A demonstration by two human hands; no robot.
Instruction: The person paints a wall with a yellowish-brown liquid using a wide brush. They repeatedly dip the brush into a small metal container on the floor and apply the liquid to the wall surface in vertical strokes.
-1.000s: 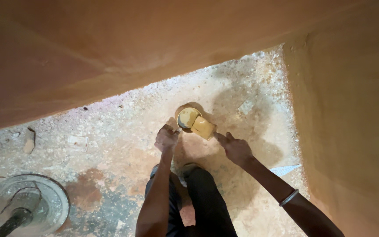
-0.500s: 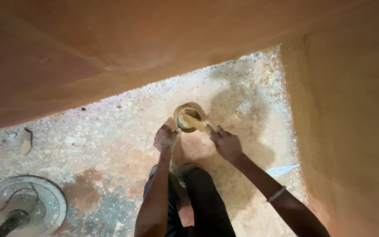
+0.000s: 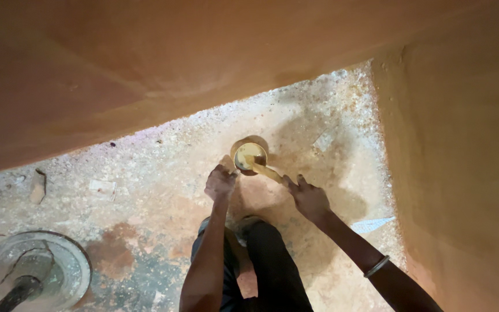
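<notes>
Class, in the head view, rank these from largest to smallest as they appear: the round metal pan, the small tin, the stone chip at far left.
1. Round metal pan
2. Small tin
3. Stone chip

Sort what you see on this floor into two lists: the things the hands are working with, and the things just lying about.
In use:
- small round tin, steadied by the left hand
- yellow-coated stick or brush dipped into it, held by the right hand

Lying about:
- round metal pan with a dark handle, lower left
- stone chip
- paper scraps
</notes>
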